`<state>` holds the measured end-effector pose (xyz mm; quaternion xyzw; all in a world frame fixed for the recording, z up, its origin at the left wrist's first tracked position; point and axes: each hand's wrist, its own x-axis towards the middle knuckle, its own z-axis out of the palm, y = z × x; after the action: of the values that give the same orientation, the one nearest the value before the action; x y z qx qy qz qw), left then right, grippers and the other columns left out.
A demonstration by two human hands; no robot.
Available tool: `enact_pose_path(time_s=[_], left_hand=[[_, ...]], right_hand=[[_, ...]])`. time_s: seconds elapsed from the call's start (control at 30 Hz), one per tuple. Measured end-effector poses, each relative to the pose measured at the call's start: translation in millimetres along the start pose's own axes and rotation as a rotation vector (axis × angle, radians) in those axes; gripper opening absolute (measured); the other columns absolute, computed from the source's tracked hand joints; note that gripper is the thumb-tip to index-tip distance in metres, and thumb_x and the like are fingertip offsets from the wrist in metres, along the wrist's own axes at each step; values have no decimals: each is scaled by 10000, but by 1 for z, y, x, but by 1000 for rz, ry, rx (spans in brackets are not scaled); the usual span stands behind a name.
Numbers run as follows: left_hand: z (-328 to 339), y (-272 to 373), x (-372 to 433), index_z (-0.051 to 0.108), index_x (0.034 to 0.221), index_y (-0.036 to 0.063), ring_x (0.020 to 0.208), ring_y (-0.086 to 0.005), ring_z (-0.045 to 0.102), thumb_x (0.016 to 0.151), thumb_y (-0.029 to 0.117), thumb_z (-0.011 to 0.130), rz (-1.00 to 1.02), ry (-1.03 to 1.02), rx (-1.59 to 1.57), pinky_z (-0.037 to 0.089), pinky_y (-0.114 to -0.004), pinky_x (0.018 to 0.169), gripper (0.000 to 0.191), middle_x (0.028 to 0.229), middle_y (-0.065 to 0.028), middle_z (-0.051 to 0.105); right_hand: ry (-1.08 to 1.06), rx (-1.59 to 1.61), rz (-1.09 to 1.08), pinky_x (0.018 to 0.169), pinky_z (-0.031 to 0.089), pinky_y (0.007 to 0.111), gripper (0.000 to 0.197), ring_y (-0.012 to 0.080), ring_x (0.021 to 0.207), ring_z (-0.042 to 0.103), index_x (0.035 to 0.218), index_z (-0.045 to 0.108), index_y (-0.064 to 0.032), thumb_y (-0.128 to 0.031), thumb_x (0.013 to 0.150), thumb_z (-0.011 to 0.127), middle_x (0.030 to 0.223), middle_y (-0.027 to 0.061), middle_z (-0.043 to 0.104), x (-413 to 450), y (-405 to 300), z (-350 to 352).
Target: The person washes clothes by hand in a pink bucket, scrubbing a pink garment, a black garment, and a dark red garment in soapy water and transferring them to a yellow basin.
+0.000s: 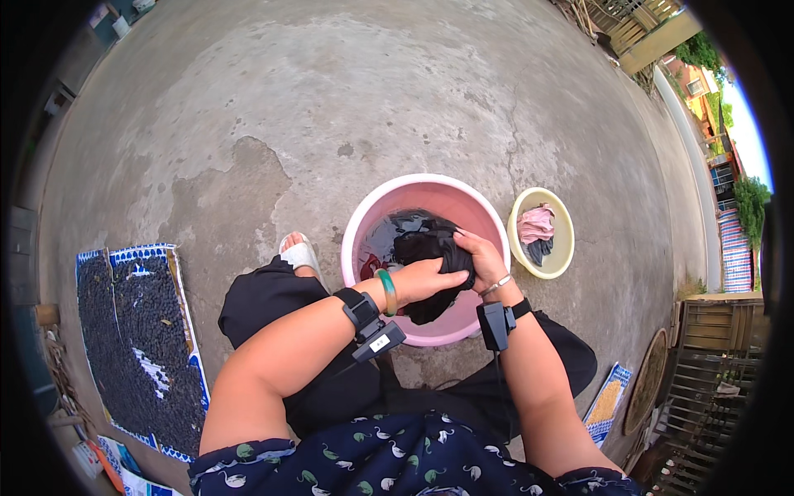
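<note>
A large pink plastic basin (425, 182) stands on the ground between my knees, with water and dark laundry in it. Above the water I hold a bunched black garment (428, 245) in both hands. My left hand (428, 279) grips its near left side, thumb pointing right across the cloth. On the right side, my right hand (484, 260) clasps the same fabric, the thumb on top. Part of the garment hangs down into the basin. A dark red cloth (371, 265) shows at the basin's left wall, partly hidden by my left wrist.
A small pale yellow basin (563, 248) with a pink cloth (536, 224) and a dark cloth (538, 250) stands just right of the pink one. Dark, small fruit-like pieces (155, 310) cover a sheet at left. A grain-covered sheet (606, 403) and a round woven tray (645, 381) are at lower right.
</note>
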<state>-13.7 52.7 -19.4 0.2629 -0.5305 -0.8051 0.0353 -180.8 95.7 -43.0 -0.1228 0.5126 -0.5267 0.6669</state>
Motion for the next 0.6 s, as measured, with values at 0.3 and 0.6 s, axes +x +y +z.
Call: enact_pose_path(time_s=[0.3, 0.6], left_hand=[[-25, 4, 13, 554, 1090, 33, 1007, -233, 562, 864, 604, 376, -181, 27, -853, 430, -395, 912, 640, 1078, -166, 584], [-19, -2, 15, 512, 1123, 82, 1080, -173, 508, 946, 348, 386, 0, 63, -763, 379, -329, 951, 343, 1145, -69, 554]], right_hand=[[126, -628, -605, 789, 449, 266, 275, 165, 897, 577, 1098, 541, 6, -120, 855, 574, 990, 104, 607, -62, 16, 62], [254, -1488, -896, 1039, 179, 478, 485, 334, 1210, 345, 1249, 422, -16, -259, 841, 520, 1258, 174, 422, -71, 22, 75]])
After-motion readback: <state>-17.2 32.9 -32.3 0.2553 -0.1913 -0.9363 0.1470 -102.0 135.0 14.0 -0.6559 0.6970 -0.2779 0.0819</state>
